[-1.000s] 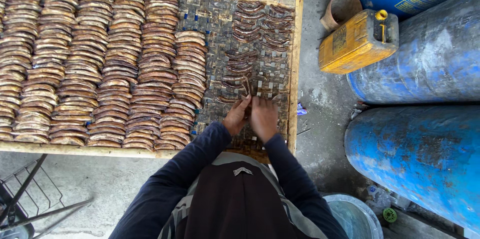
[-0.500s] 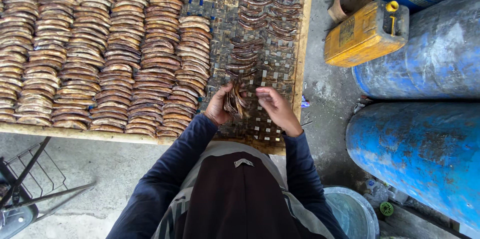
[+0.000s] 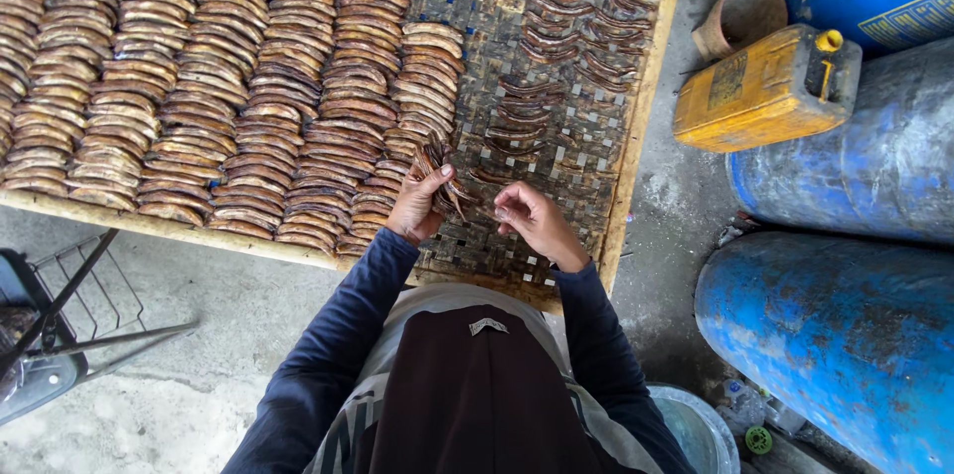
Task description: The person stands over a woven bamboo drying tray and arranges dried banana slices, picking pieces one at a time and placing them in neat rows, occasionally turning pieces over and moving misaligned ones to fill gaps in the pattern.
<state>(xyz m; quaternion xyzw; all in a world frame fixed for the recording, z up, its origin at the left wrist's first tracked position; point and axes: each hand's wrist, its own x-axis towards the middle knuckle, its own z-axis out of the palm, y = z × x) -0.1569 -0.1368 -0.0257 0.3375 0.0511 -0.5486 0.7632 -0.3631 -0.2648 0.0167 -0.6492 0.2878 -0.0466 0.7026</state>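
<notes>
My left hand (image 3: 417, 208) grips a bunch of thin brown dried strips (image 3: 439, 168) fanned out above the woven drying rack (image 3: 636, 146). My right hand (image 3: 527, 221) is just to the right of it, fingers curled and pinching at one small strip near the bunch. Both hands hover over the bare near corner of the rack. Overlapping rows of brown dried pieces (image 3: 199, 86) cover the rack's left and middle. Loose curved strips (image 3: 566, 47) lie scattered on the right part.
A yellow jerrycan (image 3: 765, 86) and a clay pot (image 3: 740, 15) sit right of the rack. Large blue drums (image 3: 845, 325) lie along the right side. A wire frame (image 3: 70, 305) stands at lower left, a pale bucket (image 3: 696, 429) by my right elbow. The floor is concrete.
My hands rose off the rack's near edge with a bunch of strips. They have moved slightly apart, the left keeping the bunch and the right working beside it.
</notes>
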